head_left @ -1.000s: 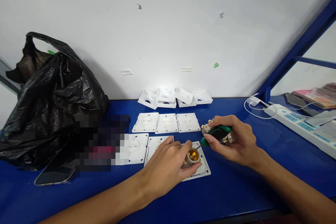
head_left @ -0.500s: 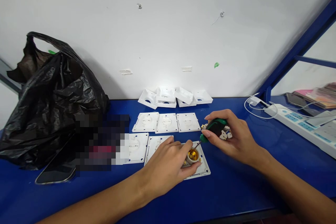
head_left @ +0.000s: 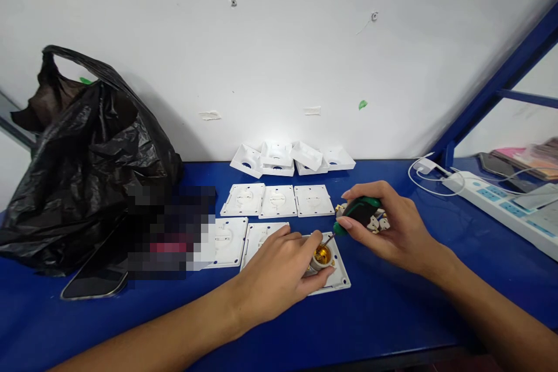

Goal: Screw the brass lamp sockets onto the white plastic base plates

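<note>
My left hand (head_left: 283,273) is closed around a lamp socket (head_left: 321,257), a pale ring with a brass-coloured inside. That socket sits on a white square plate (head_left: 340,280) at the front of the row. A screwdriver (head_left: 361,213) with a green and black handle is gripped in my right hand (head_left: 394,229). Its thin shaft slants down to the left into the socket; the tip is hard to make out. Behind the right hand's fingers lie several small pale parts (head_left: 378,224), partly hidden. More white square plates (head_left: 278,201) lie flat in two rows beyond my left hand.
Several white box-shaped covers (head_left: 276,158) are heaped against the wall. A black plastic bag (head_left: 100,145) and a dark phone (head_left: 96,279) are at the left, beside a blurred-out patch. On the right are a white power strip (head_left: 501,203), a cable and a blue metal frame (head_left: 497,75).
The view has shifted slightly. Both hands keep almost the same place, with the screwdriver still slanting into the socket and its handle turned a little.
</note>
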Demonstrator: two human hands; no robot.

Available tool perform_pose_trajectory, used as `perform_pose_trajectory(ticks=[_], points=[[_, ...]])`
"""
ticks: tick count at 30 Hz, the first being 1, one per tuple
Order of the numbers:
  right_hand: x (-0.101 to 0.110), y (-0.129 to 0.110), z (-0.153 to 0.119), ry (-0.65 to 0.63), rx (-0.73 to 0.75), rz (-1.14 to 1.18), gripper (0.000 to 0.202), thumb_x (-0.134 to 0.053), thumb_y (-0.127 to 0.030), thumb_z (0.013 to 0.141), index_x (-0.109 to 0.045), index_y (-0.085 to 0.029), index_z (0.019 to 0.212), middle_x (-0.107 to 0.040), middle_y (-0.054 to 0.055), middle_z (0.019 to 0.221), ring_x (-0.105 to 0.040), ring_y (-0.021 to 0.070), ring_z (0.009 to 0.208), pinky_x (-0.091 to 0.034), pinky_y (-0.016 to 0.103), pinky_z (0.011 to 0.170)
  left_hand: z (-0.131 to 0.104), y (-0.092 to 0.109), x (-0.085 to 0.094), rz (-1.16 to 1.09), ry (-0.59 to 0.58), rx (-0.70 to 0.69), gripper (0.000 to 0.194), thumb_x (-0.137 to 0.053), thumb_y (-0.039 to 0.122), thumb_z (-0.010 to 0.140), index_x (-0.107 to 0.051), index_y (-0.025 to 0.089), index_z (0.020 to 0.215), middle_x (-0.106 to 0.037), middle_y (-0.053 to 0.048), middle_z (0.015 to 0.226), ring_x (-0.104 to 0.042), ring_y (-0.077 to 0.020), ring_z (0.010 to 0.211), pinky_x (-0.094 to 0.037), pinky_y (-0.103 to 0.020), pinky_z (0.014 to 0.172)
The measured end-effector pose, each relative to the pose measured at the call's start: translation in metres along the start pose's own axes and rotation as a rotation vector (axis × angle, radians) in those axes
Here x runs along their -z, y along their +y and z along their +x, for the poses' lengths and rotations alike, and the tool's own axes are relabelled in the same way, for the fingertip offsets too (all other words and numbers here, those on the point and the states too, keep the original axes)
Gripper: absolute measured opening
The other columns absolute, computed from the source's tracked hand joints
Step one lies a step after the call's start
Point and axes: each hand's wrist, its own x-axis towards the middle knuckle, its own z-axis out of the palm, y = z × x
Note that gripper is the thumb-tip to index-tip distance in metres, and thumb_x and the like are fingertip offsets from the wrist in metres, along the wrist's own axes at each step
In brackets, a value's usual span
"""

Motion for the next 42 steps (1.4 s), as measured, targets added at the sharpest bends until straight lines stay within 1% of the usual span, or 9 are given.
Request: perform_pose_trajectory(ticks=[3,7,10,14,20,26,31,39,42], points=[[0.0009,-0.0005,-0.0007,-0.019,0.001,0.001,0.021,-0.064,-0.032,0.1,-0.054,-0.026,0.117,-0.067,-0.004,0.074,-0.068,0.0129,0.063,-0.052,0.022,0.056,0.0005,-0.0004,0.0,0.002,-0.005,-0.004,0.027,-0.07,0.037,0.098,-0.053,0.019,0.107,-0.07,0.001,0.078,-0.071,-0.0241,0.071,-0.052,-0.042,0.085],[0.0021,-0.0018,-0.0006,-0.029,0.02,-0.02,0.02,-0.063,-0.033,0.101,-0.054,-0.025,0.117,-0.07,-0.002,0.081,-0.07,0.0138,0.067,-0.053,0.023,0.058,0.0004,-0.0004,0.0,0.003,-0.011,-0.014,0.028,-0.071,0.036,0.097,-0.052,0.019,0.107,-0.07,0.001,0.078,-0.071,-0.0239,0.071,-0.051,-0.042,0.085],[0.0036,-0.0027,0.0003,-0.038,0.038,-0.045,0.019,-0.062,-0.033,0.102,-0.053,-0.024,0.117,-0.072,-0.001,0.084,-0.071,0.0139,0.068,-0.053,0.024,0.06,0.0006,-0.0006,0.0003,0.001,-0.02,-0.022,0.026,-0.07,0.036,0.098,-0.051,0.019,0.105,-0.07,0.001,0.079,-0.071,-0.024,0.071,-0.05,-0.041,0.081],[0.0055,-0.0021,0.0006,-0.06,0.028,-0.059,0.019,-0.061,-0.035,0.102,-0.054,-0.024,0.116,-0.072,0.0,0.083,-0.071,0.0139,0.068,-0.053,0.023,0.059,0.0019,-0.0017,0.0,0.003,-0.03,-0.03,0.026,-0.069,0.037,0.099,-0.051,0.019,0.103,-0.07,0.0,0.08,-0.071,-0.0249,0.072,-0.049,-0.04,0.078],[0.007,-0.0014,0.0007,-0.078,0.028,-0.049,0.02,-0.06,-0.036,0.103,-0.054,-0.024,0.117,-0.072,0.0,0.083,-0.072,0.0144,0.07,-0.052,0.022,0.057,0.0021,-0.0039,-0.0018,-0.004,-0.035,-0.027,0.026,-0.066,0.039,0.101,-0.05,0.019,0.108,-0.071,0.0,0.082,-0.071,-0.0249,0.073,-0.049,-0.042,0.08],[0.0085,-0.0031,0.0015,-0.087,0.034,-0.051,0.019,-0.06,-0.035,0.103,-0.053,-0.023,0.117,-0.073,0.001,0.086,-0.072,0.0139,0.069,-0.052,0.022,0.057,0.0008,-0.0037,-0.0016,-0.008,-0.042,-0.024,0.026,-0.066,0.038,0.101,-0.05,0.019,0.107,-0.071,0.0,0.083,-0.072,-0.0252,0.075,-0.048,-0.042,0.082],[0.0088,-0.0032,0.0014,-0.086,0.033,-0.063,0.019,-0.06,-0.035,0.103,-0.054,-0.023,0.116,-0.074,0.001,0.088,-0.073,0.0148,0.071,-0.053,0.023,0.058,0.0022,-0.0045,-0.0018,-0.006,-0.044,-0.023,0.025,-0.066,0.039,0.101,-0.049,0.02,0.106,-0.071,0.0,0.081,-0.072,-0.0256,0.074,-0.048,-0.042,0.08],[0.0099,-0.0044,0.001,-0.098,0.037,-0.051,0.019,-0.06,-0.034,0.103,-0.054,-0.022,0.115,-0.075,0.001,0.091,-0.072,0.0136,0.068,-0.054,0.023,0.059,0.0004,-0.002,-0.0007,-0.011,-0.048,-0.02,0.025,-0.065,0.039,0.102,-0.05,0.02,0.107,-0.071,0.0,0.082,-0.072,-0.0254,0.075,-0.049,-0.043,0.083],[0.0101,-0.0048,0.0005,-0.106,0.052,-0.047,0.019,-0.061,-0.033,0.102,-0.054,-0.021,0.116,-0.076,0.002,0.094,-0.072,0.0124,0.066,-0.055,0.023,0.06,0.0006,-0.0019,-0.0004,-0.02,-0.053,-0.021,0.024,-0.064,0.039,0.102,-0.052,0.019,0.111,-0.071,0.001,0.082,-0.072,-0.0253,0.076,-0.049,-0.044,0.084]])
